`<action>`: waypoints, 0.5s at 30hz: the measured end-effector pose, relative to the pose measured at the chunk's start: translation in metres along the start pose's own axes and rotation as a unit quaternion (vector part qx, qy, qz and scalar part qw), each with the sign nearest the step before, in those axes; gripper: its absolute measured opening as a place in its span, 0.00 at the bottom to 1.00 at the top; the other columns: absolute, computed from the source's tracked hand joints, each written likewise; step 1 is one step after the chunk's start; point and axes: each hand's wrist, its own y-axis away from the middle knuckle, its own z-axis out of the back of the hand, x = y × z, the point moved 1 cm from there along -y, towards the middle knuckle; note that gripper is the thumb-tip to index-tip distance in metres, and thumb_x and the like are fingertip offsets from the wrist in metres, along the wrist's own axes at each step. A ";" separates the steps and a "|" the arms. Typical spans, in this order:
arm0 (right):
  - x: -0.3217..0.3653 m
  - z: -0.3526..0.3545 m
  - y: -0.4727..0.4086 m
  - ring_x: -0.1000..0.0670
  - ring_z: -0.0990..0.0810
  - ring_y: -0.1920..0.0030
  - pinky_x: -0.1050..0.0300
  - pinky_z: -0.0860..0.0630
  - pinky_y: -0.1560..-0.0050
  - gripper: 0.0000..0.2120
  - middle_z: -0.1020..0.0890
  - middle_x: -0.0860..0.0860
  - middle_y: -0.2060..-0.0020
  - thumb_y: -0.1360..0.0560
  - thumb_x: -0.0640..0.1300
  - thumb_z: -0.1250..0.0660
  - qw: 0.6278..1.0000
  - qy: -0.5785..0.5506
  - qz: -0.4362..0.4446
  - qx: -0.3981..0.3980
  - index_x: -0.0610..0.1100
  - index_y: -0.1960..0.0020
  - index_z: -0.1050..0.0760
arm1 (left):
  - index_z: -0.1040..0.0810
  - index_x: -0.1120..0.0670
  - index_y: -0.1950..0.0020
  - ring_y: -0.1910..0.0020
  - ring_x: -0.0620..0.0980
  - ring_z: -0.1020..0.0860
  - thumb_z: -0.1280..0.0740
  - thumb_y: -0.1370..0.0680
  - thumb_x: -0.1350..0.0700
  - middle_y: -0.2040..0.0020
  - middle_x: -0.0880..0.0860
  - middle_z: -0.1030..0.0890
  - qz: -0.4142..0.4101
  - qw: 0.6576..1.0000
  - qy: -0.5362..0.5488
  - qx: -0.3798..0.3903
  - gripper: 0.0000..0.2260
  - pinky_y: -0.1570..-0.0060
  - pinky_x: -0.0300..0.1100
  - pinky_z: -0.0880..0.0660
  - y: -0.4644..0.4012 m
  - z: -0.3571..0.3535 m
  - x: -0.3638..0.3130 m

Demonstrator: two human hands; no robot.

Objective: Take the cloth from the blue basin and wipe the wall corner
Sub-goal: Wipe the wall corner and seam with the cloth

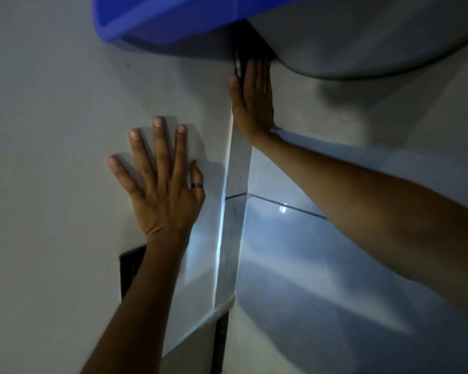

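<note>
The blue basin [157, 20] sits at the top edge of the view, only its rim and side showing; its inside and any cloth are hidden. My left hand [160, 179] lies flat with fingers spread on the pale surface left of the wall corner [224, 190], a ring on one finger. My right hand [253, 101] is pressed flat with fingers together against the corner edge higher up, just under the basin. A small dark thing shows at its fingertips; I cannot tell whether it is a cloth. No cloth is plainly visible.
A large grey rounded fixture [362, 36] overhangs at the top right, beside the basin. Glossy tiles [295, 238] with a dark grout line cover the right-hand surface. A dark rectangular opening [130, 271] sits by my left forearm. The light is dim.
</note>
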 end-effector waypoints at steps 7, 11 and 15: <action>-0.046 -0.035 0.212 0.50 0.61 0.14 0.42 0.52 0.13 0.41 0.64 0.50 0.15 0.17 0.61 0.46 0.992 0.005 -0.024 0.126 0.49 0.17 0.68 | 0.53 0.46 0.08 0.14 0.61 0.56 0.44 0.11 0.41 0.10 0.55 0.54 0.011 0.999 0.022 0.039 0.33 0.22 0.72 0.58 -0.001 0.005 -0.001; -0.071 -0.046 0.293 0.53 0.66 0.15 0.39 0.52 0.14 0.42 0.70 0.56 0.17 0.18 0.70 0.52 0.980 -0.006 -0.029 0.198 0.54 0.18 0.73 | 0.52 0.47 0.08 0.14 0.63 0.54 0.42 0.12 0.41 0.10 0.55 0.54 0.009 0.999 0.020 0.044 0.35 0.22 0.73 0.57 -0.001 0.007 -0.001; -0.051 -0.050 0.207 0.49 0.60 0.14 0.45 0.54 0.13 0.41 0.61 0.48 0.15 0.18 0.68 0.53 0.996 0.006 -0.016 0.093 0.49 0.16 0.66 | 0.53 0.48 0.08 0.14 0.64 0.53 0.45 0.12 0.39 0.10 0.56 0.53 0.001 0.999 0.008 0.046 0.34 0.22 0.72 0.57 -0.003 0.006 -0.001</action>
